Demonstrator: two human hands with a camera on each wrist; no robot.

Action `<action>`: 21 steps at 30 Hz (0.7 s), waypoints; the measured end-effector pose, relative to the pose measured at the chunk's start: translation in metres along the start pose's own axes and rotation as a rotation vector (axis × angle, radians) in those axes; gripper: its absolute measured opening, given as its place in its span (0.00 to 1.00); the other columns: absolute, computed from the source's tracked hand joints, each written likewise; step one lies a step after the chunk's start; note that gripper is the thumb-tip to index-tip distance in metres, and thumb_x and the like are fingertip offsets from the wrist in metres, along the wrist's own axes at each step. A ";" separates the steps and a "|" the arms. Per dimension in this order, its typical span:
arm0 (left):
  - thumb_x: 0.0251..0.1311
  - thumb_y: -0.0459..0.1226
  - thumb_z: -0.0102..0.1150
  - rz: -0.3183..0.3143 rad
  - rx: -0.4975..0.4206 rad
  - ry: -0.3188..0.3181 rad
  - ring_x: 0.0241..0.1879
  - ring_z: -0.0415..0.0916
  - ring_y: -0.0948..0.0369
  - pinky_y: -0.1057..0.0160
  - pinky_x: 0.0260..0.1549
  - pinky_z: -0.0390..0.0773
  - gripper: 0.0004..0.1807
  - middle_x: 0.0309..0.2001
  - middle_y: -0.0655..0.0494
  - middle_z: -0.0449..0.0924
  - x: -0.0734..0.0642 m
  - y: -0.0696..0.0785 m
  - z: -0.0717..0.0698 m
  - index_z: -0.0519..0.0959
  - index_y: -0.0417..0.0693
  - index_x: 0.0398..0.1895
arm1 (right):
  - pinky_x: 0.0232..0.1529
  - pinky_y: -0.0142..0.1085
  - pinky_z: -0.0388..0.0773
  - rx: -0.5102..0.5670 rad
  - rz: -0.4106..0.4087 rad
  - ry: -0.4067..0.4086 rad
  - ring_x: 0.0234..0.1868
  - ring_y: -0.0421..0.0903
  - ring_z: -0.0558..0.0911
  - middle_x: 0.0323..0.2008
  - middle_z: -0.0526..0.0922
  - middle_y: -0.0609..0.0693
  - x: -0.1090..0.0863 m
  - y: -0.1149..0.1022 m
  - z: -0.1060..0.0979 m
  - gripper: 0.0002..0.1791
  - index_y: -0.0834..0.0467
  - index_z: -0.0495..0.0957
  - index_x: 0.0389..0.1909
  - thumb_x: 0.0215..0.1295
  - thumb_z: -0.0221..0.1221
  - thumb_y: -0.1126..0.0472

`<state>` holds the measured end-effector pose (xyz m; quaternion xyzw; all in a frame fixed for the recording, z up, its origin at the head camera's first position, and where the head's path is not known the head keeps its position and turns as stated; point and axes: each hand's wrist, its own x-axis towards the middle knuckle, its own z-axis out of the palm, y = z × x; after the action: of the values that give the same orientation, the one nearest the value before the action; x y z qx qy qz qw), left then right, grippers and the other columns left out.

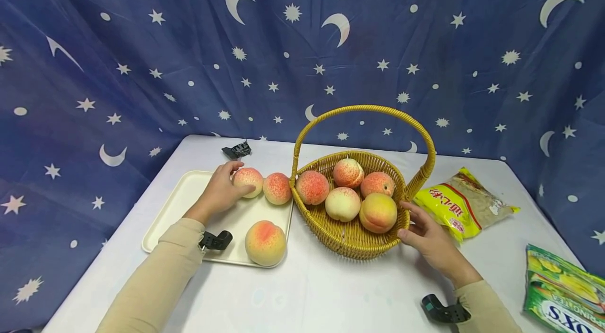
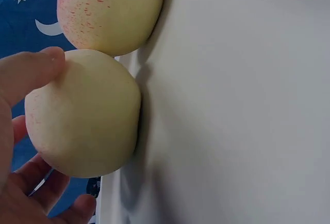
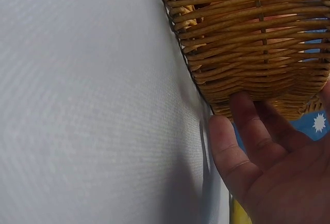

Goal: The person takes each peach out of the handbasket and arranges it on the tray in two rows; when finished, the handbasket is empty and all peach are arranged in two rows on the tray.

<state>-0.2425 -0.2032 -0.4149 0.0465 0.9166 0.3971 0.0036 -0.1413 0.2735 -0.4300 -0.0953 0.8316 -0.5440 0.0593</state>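
**Peach in hand, basket steadied**

Our left hand (image 1: 218, 194) curls its fingers around a pale peach (image 1: 248, 181) at the far edge of the cream tray (image 1: 172, 206), thumb on top as the left wrist view shows. A second peach (image 1: 277, 188) touches it on the side away from our palm, and a third peach (image 1: 265, 242) sits nearer our sleeve on the tray. Our right hand (image 1: 427, 241) is released, its fingers laid straight against the outer wall of the wicker basket (image 1: 352, 241), which stands on the white desk (image 1: 312, 291) just beyond that hand's fingertips and holds five peaches. A yellow bag (image 1: 460, 204) lies past the right hand. We judge the grip wants to be firm but gentle, lifted straight up so the neighbouring peach does not roll, while the right hand presses enough to stop the basket sliding.
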 end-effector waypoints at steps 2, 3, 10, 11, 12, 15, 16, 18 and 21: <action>0.59 0.44 0.69 0.005 -0.006 -0.007 0.69 0.58 0.39 0.39 0.67 0.58 0.43 0.69 0.34 0.60 -0.001 0.001 -0.001 0.61 0.38 0.73 | 0.48 0.29 0.77 -0.008 0.007 0.003 0.60 0.68 0.73 0.69 0.58 0.76 0.000 0.000 0.000 0.37 0.62 0.53 0.77 0.73 0.59 0.62; 0.59 0.43 0.68 0.007 -0.013 -0.015 0.69 0.58 0.38 0.39 0.67 0.58 0.42 0.70 0.34 0.60 -0.001 0.001 -0.002 0.61 0.39 0.73 | 0.48 0.29 0.77 -0.012 0.009 0.001 0.60 0.68 0.73 0.69 0.58 0.76 0.000 0.000 0.000 0.37 0.61 0.52 0.77 0.73 0.59 0.61; 0.62 0.42 0.66 0.004 -0.023 -0.051 0.71 0.57 0.40 0.42 0.69 0.56 0.41 0.72 0.35 0.60 -0.001 0.000 -0.001 0.60 0.37 0.74 | 0.47 0.29 0.77 -0.017 0.013 -0.004 0.60 0.68 0.73 0.69 0.58 0.76 0.000 0.001 0.000 0.38 0.61 0.52 0.77 0.73 0.59 0.62; 0.62 0.42 0.66 0.004 -0.017 -0.048 0.71 0.57 0.40 0.42 0.69 0.56 0.40 0.72 0.35 0.61 -0.001 0.000 -0.001 0.61 0.37 0.74 | 0.47 0.29 0.77 -0.015 0.015 -0.003 0.60 0.68 0.73 0.69 0.58 0.76 0.000 0.001 0.000 0.38 0.61 0.52 0.77 0.73 0.59 0.62; 0.62 0.42 0.66 0.004 -0.009 -0.044 0.71 0.57 0.39 0.42 0.69 0.56 0.40 0.71 0.34 0.61 -0.001 0.000 0.000 0.61 0.37 0.73 | 0.47 0.29 0.77 -0.016 0.015 -0.002 0.60 0.67 0.73 0.69 0.58 0.76 0.000 0.001 0.001 0.38 0.61 0.52 0.77 0.73 0.59 0.62; 0.62 0.43 0.67 0.007 0.003 -0.030 0.70 0.57 0.39 0.42 0.69 0.56 0.40 0.71 0.33 0.61 -0.001 0.001 0.001 0.62 0.36 0.73 | 0.47 0.29 0.77 -0.017 0.019 -0.001 0.60 0.67 0.73 0.69 0.57 0.76 0.000 0.001 0.001 0.38 0.61 0.52 0.77 0.73 0.59 0.62; 0.62 0.43 0.67 0.008 0.004 -0.027 0.70 0.57 0.39 0.41 0.69 0.56 0.40 0.70 0.33 0.61 -0.001 0.001 0.001 0.62 0.36 0.72 | 0.47 0.28 0.77 -0.019 0.021 0.000 0.60 0.67 0.73 0.70 0.57 0.76 0.000 0.001 0.001 0.38 0.61 0.52 0.77 0.73 0.59 0.62; 0.62 0.43 0.67 0.009 0.003 -0.020 0.70 0.58 0.39 0.41 0.69 0.56 0.40 0.70 0.33 0.62 -0.001 0.001 0.001 0.62 0.36 0.72 | 0.47 0.28 0.77 -0.019 0.022 0.001 0.61 0.67 0.73 0.70 0.57 0.76 0.000 0.001 0.001 0.38 0.61 0.52 0.77 0.73 0.59 0.62; 0.61 0.43 0.67 0.005 0.000 -0.019 0.70 0.58 0.39 0.41 0.68 0.57 0.41 0.70 0.33 0.62 -0.001 0.002 0.001 0.62 0.36 0.72 | 0.47 0.28 0.76 -0.019 0.023 0.000 0.61 0.67 0.72 0.70 0.57 0.76 -0.001 0.001 0.001 0.38 0.60 0.52 0.77 0.73 0.59 0.62</action>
<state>-0.2409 -0.2008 -0.4141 0.0523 0.9165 0.3965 0.0112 -0.1407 0.2733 -0.4315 -0.0862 0.8376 -0.5355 0.0649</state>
